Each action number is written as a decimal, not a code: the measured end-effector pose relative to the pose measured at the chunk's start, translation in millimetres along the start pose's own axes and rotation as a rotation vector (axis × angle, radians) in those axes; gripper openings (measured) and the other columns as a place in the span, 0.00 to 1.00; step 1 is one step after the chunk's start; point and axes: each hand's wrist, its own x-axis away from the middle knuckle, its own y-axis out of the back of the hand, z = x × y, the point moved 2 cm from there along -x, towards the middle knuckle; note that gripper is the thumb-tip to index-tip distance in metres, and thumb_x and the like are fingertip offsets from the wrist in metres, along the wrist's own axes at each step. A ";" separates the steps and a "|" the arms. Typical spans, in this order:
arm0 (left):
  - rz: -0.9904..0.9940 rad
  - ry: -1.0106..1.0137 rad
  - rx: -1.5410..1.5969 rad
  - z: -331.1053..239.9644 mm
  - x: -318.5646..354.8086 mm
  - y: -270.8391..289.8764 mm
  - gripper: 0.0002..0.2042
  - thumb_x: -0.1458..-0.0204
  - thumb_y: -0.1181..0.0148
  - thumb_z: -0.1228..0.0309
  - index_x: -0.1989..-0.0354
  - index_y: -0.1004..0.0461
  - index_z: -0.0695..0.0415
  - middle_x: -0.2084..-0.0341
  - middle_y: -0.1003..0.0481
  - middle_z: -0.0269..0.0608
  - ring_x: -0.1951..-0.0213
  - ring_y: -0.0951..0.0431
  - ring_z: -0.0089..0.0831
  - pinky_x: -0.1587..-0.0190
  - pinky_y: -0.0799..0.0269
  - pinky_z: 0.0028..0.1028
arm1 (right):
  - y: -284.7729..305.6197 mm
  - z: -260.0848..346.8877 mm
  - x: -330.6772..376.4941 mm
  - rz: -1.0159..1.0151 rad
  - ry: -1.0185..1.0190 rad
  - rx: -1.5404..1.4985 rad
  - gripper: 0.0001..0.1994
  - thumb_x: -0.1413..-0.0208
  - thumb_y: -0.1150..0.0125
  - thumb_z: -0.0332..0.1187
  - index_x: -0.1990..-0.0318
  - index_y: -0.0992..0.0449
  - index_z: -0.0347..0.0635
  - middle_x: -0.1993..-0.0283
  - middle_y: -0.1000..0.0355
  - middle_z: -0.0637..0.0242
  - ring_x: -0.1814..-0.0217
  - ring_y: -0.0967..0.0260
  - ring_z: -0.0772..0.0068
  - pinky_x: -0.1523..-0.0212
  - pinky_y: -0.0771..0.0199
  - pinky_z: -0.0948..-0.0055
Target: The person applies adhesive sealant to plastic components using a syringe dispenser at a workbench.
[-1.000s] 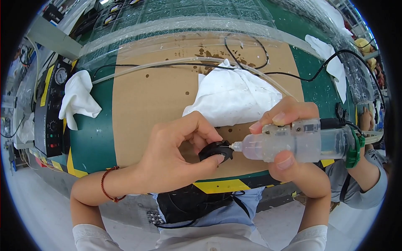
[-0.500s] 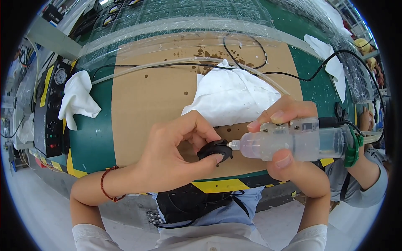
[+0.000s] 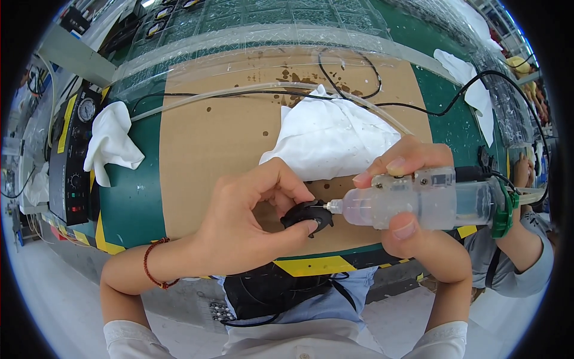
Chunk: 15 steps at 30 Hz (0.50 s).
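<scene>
Between the thumb and fingers of my left hand point(image 3: 248, 218) is a small black curved plastic part point(image 3: 307, 216). My right hand point(image 3: 412, 203) grips a translucent dispensing syringe point(image 3: 397, 202), lying nearly level with its tip to the left. The syringe's thin metal needle point(image 3: 323, 207) reaches the black part; whether it touches or goes inside is too small to tell. At the syringe's back end sits a green cap point(image 3: 506, 210) with a tube and cable. Just beyond my hands a white cloth point(image 3: 335, 134) lies crumpled on brown cardboard point(image 3: 203, 137).
At left stands a black dispenser box point(image 3: 73, 158) with a round gauge, beside another white cloth point(image 3: 113, 140). A clear hose point(image 3: 227, 91) and black cable point(image 3: 430, 112) cross the cardboard. Clear plastic trays point(image 3: 263, 24) line the back. A co-worker's arm point(image 3: 523, 245) shows at right.
Almost nothing differs. The black part appears tilted very slightly in my left fingers, while the syringe and both hands keep their places.
</scene>
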 end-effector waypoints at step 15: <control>0.014 -0.032 -0.030 -2.3 -0.2 1.4 0.10 0.65 0.39 0.78 0.74 0.33 0.62 0.82 0.30 0.34 0.77 0.29 0.17 0.72 0.35 0.17 | 0.3 4.5 1.5 0.029 -0.077 -0.026 0.26 0.60 0.43 0.54 0.63 0.45 0.48 0.70 0.39 0.64 0.67 0.35 0.73 0.64 0.33 0.72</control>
